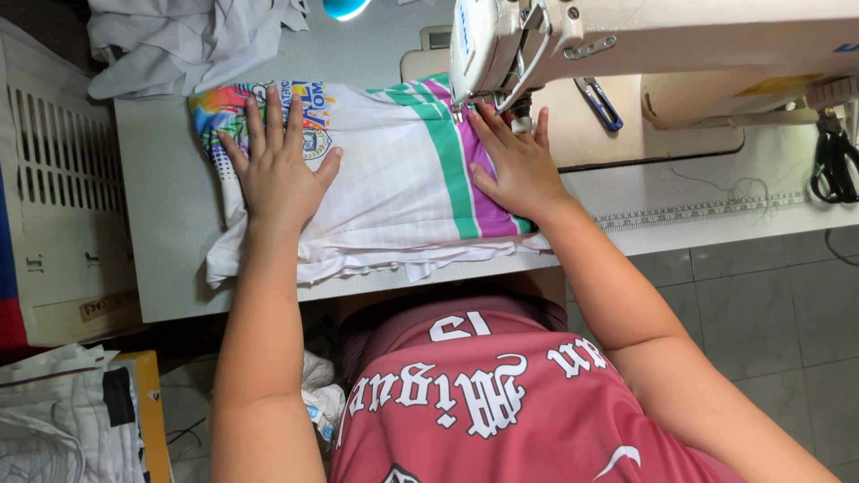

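grey table (170, 206) carries a cream sewing machine (662, 45), with tiled floor (761, 313) below on the right. a white garment (394, 179) with green and purple stripes and a colourful print lies flat on the table, its right end under the machine's head. left hand (279, 174) lies palm down on the printed end, fingers spread, gripping nothing. right hand (519, 165) presses flat on the striped part just beside the needle, fingers slightly apart. white cloth (188, 40) is heaped at the far left. a slatted crate (54, 161) stands left of the table; i cannot tell what it holds. black scissors (834, 161) lie far right.
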